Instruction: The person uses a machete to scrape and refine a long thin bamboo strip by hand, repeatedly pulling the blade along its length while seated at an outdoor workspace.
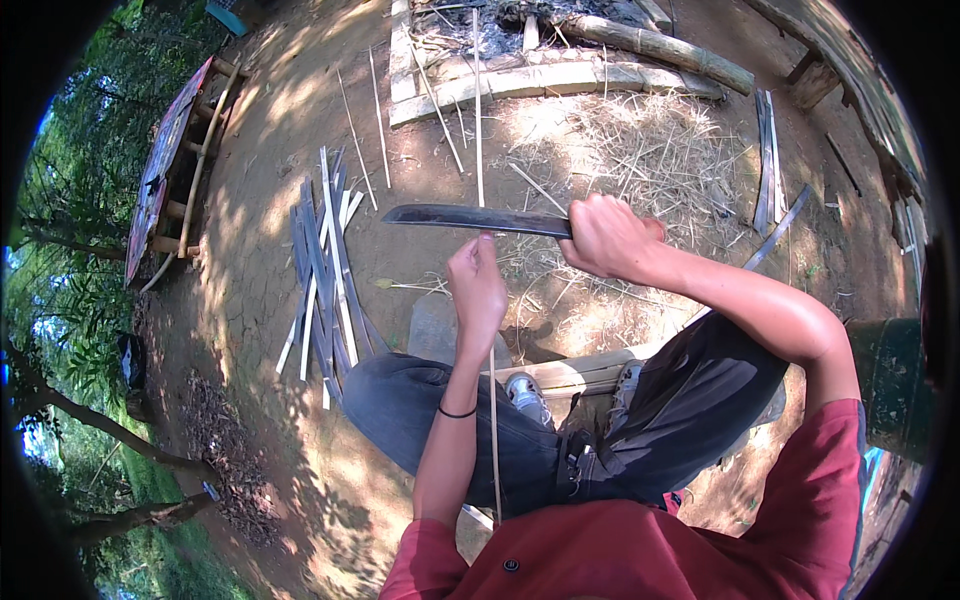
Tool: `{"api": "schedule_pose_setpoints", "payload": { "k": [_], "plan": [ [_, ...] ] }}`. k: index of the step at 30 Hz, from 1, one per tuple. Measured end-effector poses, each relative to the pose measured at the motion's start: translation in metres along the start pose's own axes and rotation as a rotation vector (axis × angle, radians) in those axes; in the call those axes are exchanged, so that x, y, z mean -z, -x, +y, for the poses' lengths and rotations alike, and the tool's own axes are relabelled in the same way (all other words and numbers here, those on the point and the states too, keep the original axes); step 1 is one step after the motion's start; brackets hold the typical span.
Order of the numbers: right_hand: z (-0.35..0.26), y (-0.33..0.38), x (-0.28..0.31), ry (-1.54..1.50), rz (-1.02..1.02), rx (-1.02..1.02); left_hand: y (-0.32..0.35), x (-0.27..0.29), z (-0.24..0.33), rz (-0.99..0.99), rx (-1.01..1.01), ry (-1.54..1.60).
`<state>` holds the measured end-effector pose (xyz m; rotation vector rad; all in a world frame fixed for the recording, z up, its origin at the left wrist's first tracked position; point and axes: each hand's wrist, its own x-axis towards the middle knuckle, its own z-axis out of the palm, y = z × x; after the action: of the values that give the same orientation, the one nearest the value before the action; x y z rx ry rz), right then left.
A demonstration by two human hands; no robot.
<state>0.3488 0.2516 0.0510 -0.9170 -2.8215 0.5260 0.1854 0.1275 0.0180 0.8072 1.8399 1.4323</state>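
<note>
My right hand (608,238) grips the handle of a long dark machete (470,217), whose blade points left, level, above the dirt. My left hand (478,285) pinches a thin bamboo strip (478,130) just under the blade. The strip runs from far ahead, past the blade, and back between my knees toward my chest. The blade edge meets the strip right at my left fingertips. I sit with dark trousers and grey shoes (525,395) on a pale wooden block (585,370).
A pile of split bamboo slats (322,270) lies on the dirt to my left. Loose thin strips and dry shavings (640,150) spread ahead. Bamboo poles and timbers (560,75) frame an ash pit at the top. More slats (767,165) lie to the right.
</note>
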Motion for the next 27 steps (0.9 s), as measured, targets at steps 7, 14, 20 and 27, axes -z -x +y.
{"api": "schedule_pose_setpoints", "payload": {
  "k": [7,14,20,27],
  "plan": [
    [0.027,-0.012,-0.018,0.047,0.084,0.003,0.014,-0.004,0.019,0.058,-0.08,-0.18],
    [0.079,-0.022,-0.012,0.196,0.459,0.224,0.029,-0.008,0.014,0.008,-0.075,-0.228],
    [-0.003,0.001,0.007,-0.005,0.014,0.026,0.023,0.001,0.013,0.068,-0.065,-0.107],
    [0.003,0.002,0.0,0.076,0.103,0.014,0.028,0.0,0.023,0.069,-0.035,0.044]
  ]
}}
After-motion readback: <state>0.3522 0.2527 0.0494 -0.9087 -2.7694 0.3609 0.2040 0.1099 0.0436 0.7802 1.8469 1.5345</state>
